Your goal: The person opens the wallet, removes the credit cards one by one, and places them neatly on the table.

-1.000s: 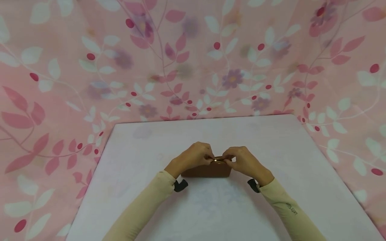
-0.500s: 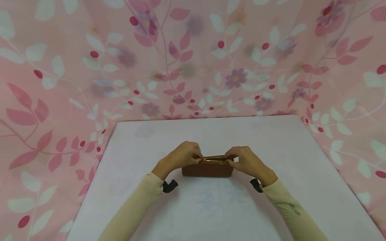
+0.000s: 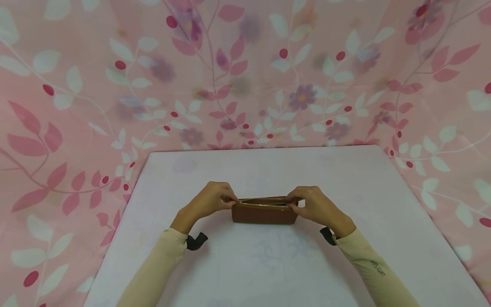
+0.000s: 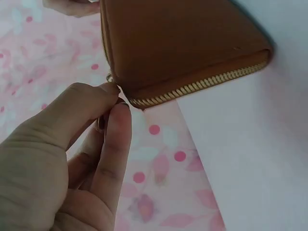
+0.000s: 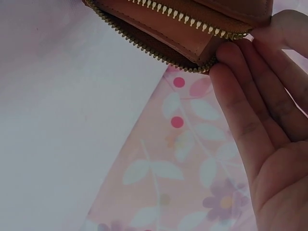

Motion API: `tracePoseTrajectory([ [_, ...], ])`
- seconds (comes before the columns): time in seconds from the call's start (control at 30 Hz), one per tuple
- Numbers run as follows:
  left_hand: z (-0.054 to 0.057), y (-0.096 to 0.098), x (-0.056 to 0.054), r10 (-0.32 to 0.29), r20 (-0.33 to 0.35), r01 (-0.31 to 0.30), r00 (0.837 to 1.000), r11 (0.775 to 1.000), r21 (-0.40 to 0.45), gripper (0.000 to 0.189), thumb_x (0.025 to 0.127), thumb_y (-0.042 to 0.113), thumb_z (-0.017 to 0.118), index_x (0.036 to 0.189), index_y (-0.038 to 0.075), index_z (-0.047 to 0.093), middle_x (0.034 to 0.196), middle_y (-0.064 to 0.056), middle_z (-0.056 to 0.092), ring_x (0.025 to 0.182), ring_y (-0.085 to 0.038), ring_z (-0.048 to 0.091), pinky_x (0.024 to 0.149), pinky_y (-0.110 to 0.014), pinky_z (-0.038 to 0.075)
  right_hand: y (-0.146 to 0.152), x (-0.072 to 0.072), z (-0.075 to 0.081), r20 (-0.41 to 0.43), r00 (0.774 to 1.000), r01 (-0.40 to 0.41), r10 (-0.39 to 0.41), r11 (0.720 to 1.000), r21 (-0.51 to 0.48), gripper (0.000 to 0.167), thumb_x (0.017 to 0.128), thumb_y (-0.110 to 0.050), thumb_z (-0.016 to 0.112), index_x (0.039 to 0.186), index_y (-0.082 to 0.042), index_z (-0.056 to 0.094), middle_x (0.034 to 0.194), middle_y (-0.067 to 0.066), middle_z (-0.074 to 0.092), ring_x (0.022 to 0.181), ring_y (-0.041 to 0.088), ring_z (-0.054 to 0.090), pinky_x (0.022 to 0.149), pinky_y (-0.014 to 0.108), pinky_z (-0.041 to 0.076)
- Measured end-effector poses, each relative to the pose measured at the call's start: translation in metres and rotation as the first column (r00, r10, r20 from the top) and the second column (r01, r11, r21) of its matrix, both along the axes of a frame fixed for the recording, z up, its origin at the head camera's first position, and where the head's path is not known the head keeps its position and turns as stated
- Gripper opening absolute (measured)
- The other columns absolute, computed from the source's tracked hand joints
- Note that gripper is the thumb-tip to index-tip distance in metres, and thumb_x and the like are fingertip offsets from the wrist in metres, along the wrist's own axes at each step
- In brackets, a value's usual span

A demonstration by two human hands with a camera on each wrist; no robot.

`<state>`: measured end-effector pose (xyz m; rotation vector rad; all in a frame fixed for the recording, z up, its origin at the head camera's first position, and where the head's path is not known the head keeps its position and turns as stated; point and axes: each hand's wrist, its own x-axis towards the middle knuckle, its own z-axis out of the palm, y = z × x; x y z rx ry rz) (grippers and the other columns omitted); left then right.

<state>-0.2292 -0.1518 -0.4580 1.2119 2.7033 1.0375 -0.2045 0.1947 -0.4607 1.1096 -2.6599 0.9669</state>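
Note:
A brown zip-around wallet (image 3: pixel 264 214) stands on its long edge on the white table, its zipped side facing up. My left hand (image 3: pixel 212 198) is at the wallet's left top corner, thumb and index finger pinching the zipper pull; the slider (image 4: pixel 110 78) shows just beside the thumb tip. With thumb and fingers, my right hand (image 3: pixel 315 208) grips the right top corner. Between the hands the zip has parted. In the right wrist view two rows of gold teeth (image 5: pixel 192 22) stand apart, with the brown inner lining (image 5: pixel 163 30) visible between them.
The white table (image 3: pixel 264 273) reaches forward to a pink floral cloth (image 3: pixel 245 85) that hangs behind and at both sides. A black piece (image 3: pixel 197 241) sticks out at the left cuff, and a similar black piece (image 3: pixel 327 236) at the right cuff.
My left hand has moved left along the wallet's top with the zipper pull, and the zip has opened behind it. The right hand has stayed at the right corner.

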Motion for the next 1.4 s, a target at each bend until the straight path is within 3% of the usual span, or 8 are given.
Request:
tracePoseTrajectory([
  [0.3, -0.015, -0.024, 0.0, 0.074, 0.099, -0.08, 0.992, 0.995, 0.052, 0.008, 0.08, 0.001, 0.079, 0.085, 0.008, 0.08, 0.081, 0.009, 0.066, 0.072, -0.005, 0.06, 0.062, -0.023, 0.053, -0.001, -0.002, 0.003, -0.006, 1.0, -0.009, 0.009, 1.0, -0.008, 0.019, 0.079, 0.0, 0.079, 0.096, -0.004, 0.073, 0.091, 0.001, 0.07, 0.079, 0.012, 0.065, 0.069, 0.028, 0.054],
  [0.47, -0.037, -0.027, 0.004, 0.096, 0.163, -0.091, 0.982, 0.995, -0.033, 0.009, 0.08, 0.002, 0.078, 0.087, 0.008, 0.08, 0.081, 0.009, 0.066, 0.073, -0.006, 0.06, 0.066, -0.023, 0.053, 0.0, -0.002, 0.004, -0.003, 1.0, -0.014, 0.014, 1.0, -0.001, 0.019, 0.078, -0.001, 0.079, 0.096, -0.003, 0.073, 0.089, 0.001, 0.07, 0.077, 0.013, 0.065, 0.068, 0.028, 0.054],
  [0.7, -0.06, -0.019, 0.006, 0.093, 0.082, -0.073, 0.992, 0.972, -0.224, 0.009, 0.081, 0.005, 0.08, 0.087, 0.011, 0.08, 0.083, 0.007, 0.068, 0.077, -0.004, 0.062, 0.068, -0.02, 0.051, 0.001, 0.001, 0.004, 0.023, 0.999, -0.035, 0.035, 0.999, 0.002, 0.019, 0.078, -0.002, 0.078, 0.096, -0.005, 0.072, 0.086, -0.003, 0.068, 0.076, 0.016, 0.065, 0.07, 0.03, 0.053],
  [0.83, -0.047, -0.018, 0.006, 0.143, 0.078, -0.123, 0.987, 0.968, -0.217, 0.006, 0.084, 0.009, 0.077, 0.09, 0.012, 0.079, 0.085, 0.008, 0.068, 0.077, -0.004, 0.061, 0.067, -0.022, 0.051, -0.001, 0.002, 0.006, 0.024, 0.999, -0.034, 0.033, 0.999, 0.028, 0.017, 0.079, -0.005, 0.078, 0.094, -0.007, 0.072, 0.084, -0.005, 0.065, 0.075, 0.016, 0.064, 0.068, 0.03, 0.053],
  [0.93, -0.03, -0.016, 0.005, 0.163, 0.028, -0.161, 0.986, 0.985, -0.07, 0.005, 0.085, 0.01, 0.075, 0.09, 0.011, 0.076, 0.085, 0.009, 0.066, 0.076, -0.004, 0.06, 0.066, -0.023, 0.052, -0.002, 0.004, 0.008, 0.03, 0.999, -0.038, 0.036, 0.998, 0.049, 0.017, 0.079, -0.005, 0.078, 0.095, -0.007, 0.072, 0.084, -0.005, 0.065, 0.075, 0.016, 0.063, 0.067, 0.029, 0.052],
  [1.1, -0.016, -0.006, 0.001, -0.028, -0.024, 0.032, 0.999, 0.987, 0.157, 0.013, 0.084, 0.01, 0.078, 0.096, 0.011, 0.074, 0.092, 0.005, 0.066, 0.079, -0.009, 0.062, 0.07, -0.03, 0.055, -0.002, 0.004, 0.008, 0.045, 0.998, -0.042, 0.039, 0.997, 0.062, 0.02, 0.078, -0.002, 0.077, 0.097, -0.005, 0.072, 0.086, -0.003, 0.065, 0.076, 0.017, 0.063, 0.068, 0.029, 0.052],
  [1.2, -0.017, -0.003, 0.0, -0.115, 0.016, 0.111, 0.993, 0.981, 0.157, 0.025, 0.083, 0.017, 0.08, 0.106, 0.011, 0.072, 0.101, 0.002, 0.067, 0.087, -0.013, 0.063, 0.075, -0.036, 0.055, -0.002, 0.004, 0.007, 0.059, 0.998, -0.043, 0.038, 0.996, 0.073, 0.021, 0.079, -0.003, 0.077, 0.099, -0.005, 0.071, 0.087, -0.003, 0.065, 0.077, 0.017, 0.063, 0.07, 0.029, 0.052],
  [1.4, -0.021, -0.003, 0.001, -0.069, 0.119, 0.055, 0.99, 0.992, 0.114, 0.064, 0.073, 0.035, 0.086, 0.127, 0.011, 0.062, 0.12, 0.001, 0.06, 0.112, -0.015, 0.057, 0.096, -0.037, 0.048, -0.005, 0.003, 0.007, 0.105, 0.992, -0.074, 0.064, 0.993, 0.094, 0.021, 0.08, -0.008, 0.078, 0.1, -0.008, 0.071, 0.087, -0.003, 0.065, 0.08, 0.017, 0.063, 0.075, 0.034, 0.052],
])
